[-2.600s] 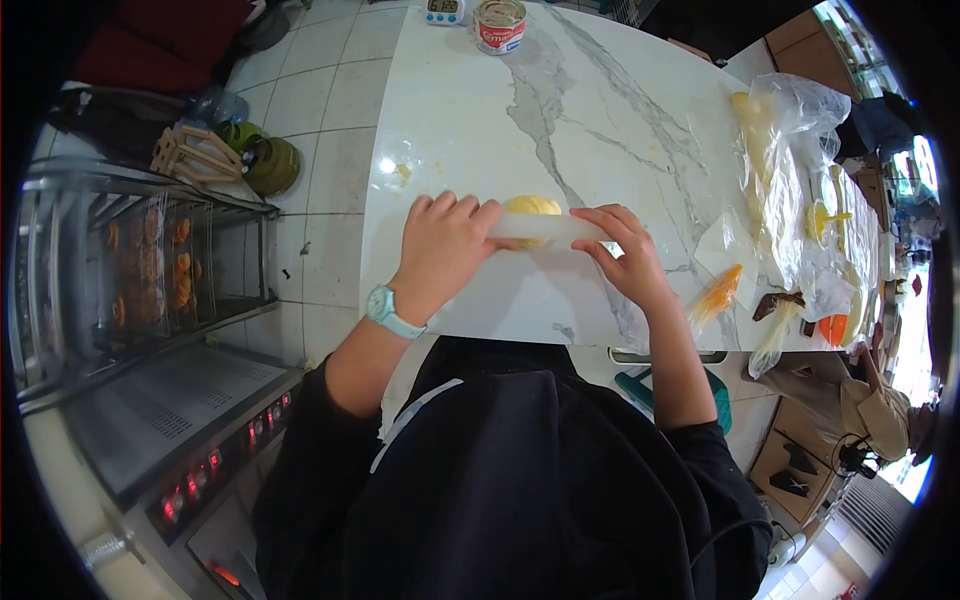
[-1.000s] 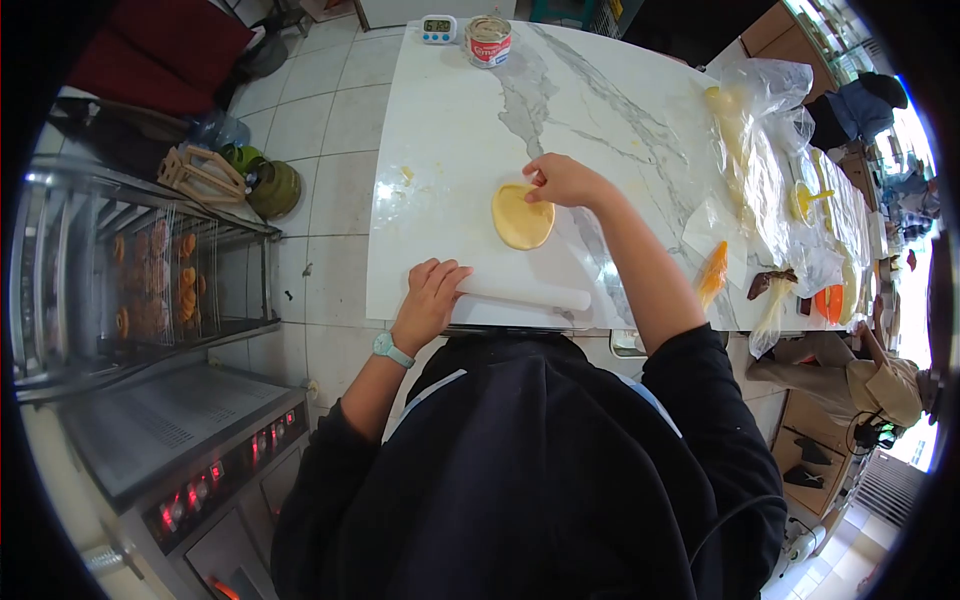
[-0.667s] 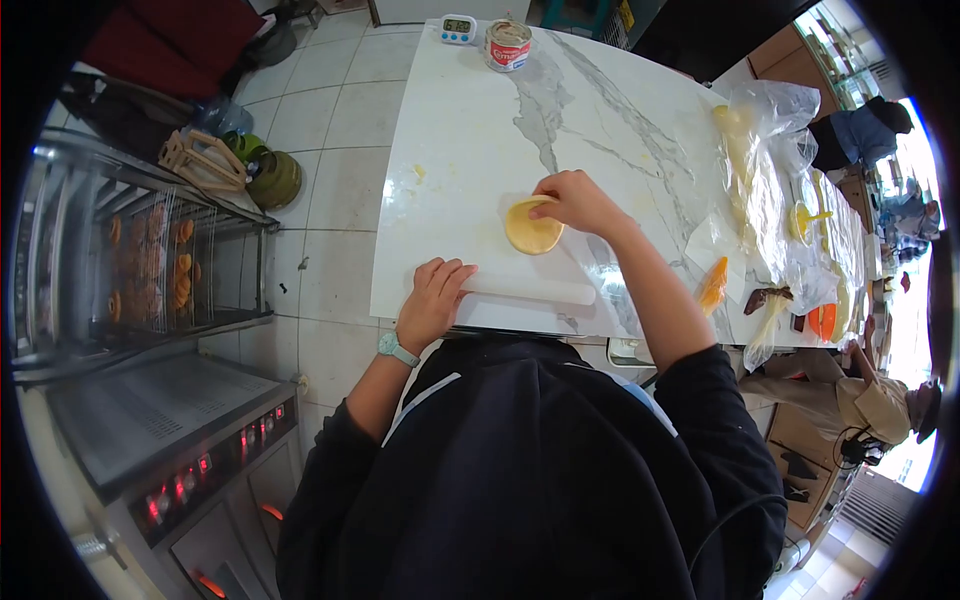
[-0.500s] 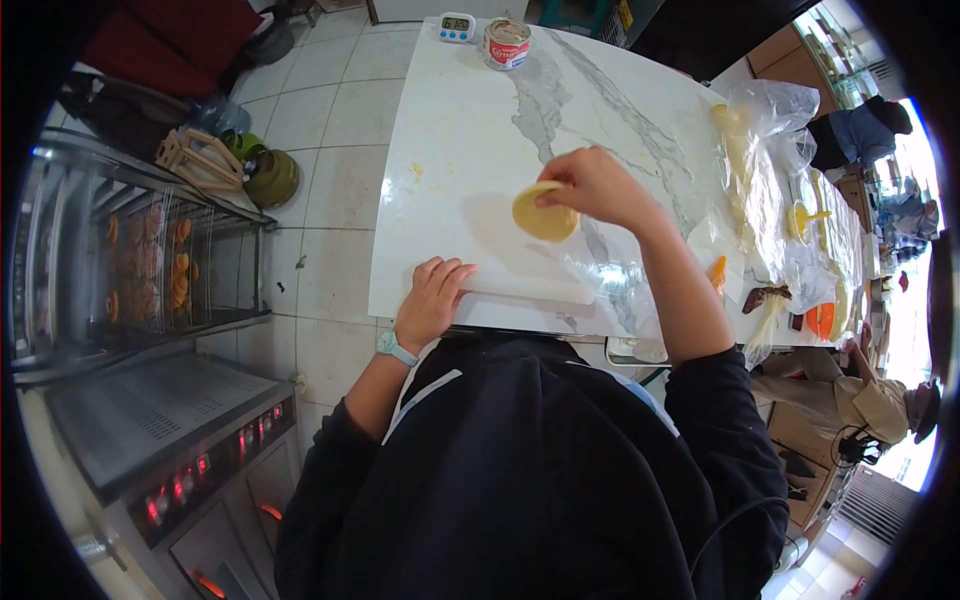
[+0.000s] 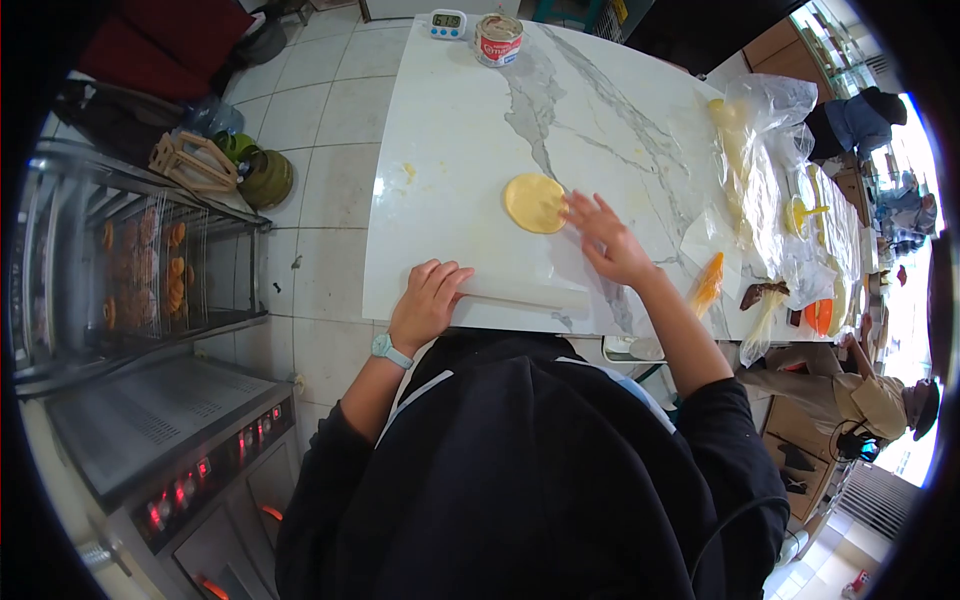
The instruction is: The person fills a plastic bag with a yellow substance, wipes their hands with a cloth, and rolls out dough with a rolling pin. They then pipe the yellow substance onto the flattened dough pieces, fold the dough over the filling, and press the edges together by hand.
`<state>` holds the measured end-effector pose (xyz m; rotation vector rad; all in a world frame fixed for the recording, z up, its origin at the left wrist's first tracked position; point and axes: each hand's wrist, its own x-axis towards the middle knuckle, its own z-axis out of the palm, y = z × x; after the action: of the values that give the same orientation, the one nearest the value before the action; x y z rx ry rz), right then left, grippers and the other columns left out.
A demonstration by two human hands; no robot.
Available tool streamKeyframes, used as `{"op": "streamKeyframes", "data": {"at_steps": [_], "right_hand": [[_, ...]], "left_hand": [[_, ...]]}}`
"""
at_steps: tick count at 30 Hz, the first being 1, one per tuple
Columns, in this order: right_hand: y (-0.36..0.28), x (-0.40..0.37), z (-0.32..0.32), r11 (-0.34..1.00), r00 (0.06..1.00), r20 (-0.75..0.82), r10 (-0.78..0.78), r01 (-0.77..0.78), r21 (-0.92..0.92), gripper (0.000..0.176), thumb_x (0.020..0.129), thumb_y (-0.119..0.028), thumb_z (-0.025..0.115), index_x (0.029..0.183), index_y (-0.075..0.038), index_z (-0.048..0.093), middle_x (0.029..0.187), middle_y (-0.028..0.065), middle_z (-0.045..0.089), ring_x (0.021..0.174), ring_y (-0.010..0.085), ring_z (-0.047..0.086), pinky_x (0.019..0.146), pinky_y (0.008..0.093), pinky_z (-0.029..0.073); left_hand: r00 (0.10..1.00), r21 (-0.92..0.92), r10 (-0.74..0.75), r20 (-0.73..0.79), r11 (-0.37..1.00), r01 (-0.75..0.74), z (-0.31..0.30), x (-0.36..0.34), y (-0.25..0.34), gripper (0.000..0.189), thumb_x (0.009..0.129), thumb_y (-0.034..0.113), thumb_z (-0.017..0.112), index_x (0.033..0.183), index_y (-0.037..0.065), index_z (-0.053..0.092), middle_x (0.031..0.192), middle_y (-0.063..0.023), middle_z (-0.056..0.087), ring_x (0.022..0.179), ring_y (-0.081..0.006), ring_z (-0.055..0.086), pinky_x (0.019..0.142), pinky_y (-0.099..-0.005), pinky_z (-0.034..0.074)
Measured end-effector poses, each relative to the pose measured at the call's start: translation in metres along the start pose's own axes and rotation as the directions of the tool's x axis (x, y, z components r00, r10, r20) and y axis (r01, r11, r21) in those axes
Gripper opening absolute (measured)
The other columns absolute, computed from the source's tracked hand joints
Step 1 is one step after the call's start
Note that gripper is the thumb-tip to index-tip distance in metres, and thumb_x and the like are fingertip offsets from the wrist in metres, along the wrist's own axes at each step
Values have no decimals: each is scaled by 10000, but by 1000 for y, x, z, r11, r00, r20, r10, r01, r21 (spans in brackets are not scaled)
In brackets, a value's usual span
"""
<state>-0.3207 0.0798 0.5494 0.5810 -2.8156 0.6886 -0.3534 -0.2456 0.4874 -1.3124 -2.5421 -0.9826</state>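
A flat round of yellow dough (image 5: 535,203) lies on the white marbled table (image 5: 440,130). My right hand (image 5: 612,243) is just to its right with fingers spread, the fingertips at the dough's right edge; nothing is gripped in it. Nearer my body, a white rolling pin (image 5: 530,292) lies crosswise on the table. My left hand (image 5: 432,302), with a pale watch on the wrist, is closed round the pin's left end.
A timer (image 5: 447,24) and an opened can (image 5: 498,40) stand at the far edge. To the right are plastic-wrapped dough (image 5: 742,170) and an orange piping bag (image 5: 708,284). A rack (image 5: 150,260) and an oven (image 5: 170,420) are at left. Other people are at far right.
The dough round, held up in my right hand before, now lies on the table. My right hand has let go, opened and moved slightly toward my body. My left hand stays on the pin.
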Motion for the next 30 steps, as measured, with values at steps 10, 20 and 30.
{"op": "streamKeyframes", "data": {"at_steps": [10, 20, 30], "right_hand": [[-29, 30, 13, 948, 877, -363, 317, -276, 160, 239, 884, -113, 538, 1096, -35, 618, 1101, 146, 630, 989, 335, 592, 869, 385, 469], [11, 29, -4, 695, 790, -50, 612, -506, 510, 297, 862, -204, 635, 1114, -48, 624, 1051, 144, 634, 890, 264, 635, 792, 359, 498], [24, 102, 21, 946, 839, 471, 274, -323, 26, 316, 753, -175, 694, 1023, -29, 618, 1093, 144, 577, 1040, 303, 534, 887, 391, 437]], "left_hand": [[999, 40, -27, 43, 999, 26, -4, 7, 3, 454, 733, 47, 671, 1170, 82, 554, 1103, -88, 548, 1048, -297, 478, 912, -386, 405], [974, -89, -179, -141, 982, 168, -2, 42, 14, 371, 787, -3, 612, 1148, 34, 534, 1109, -139, 544, 1016, -339, 458, 929, -417, 361], [894, -118, -332, -299, 943, 311, -19, 0, 9, 313, 849, 63, 590, 1153, 16, 531, 1118, -148, 539, 1055, -323, 432, 940, -408, 344]]}}
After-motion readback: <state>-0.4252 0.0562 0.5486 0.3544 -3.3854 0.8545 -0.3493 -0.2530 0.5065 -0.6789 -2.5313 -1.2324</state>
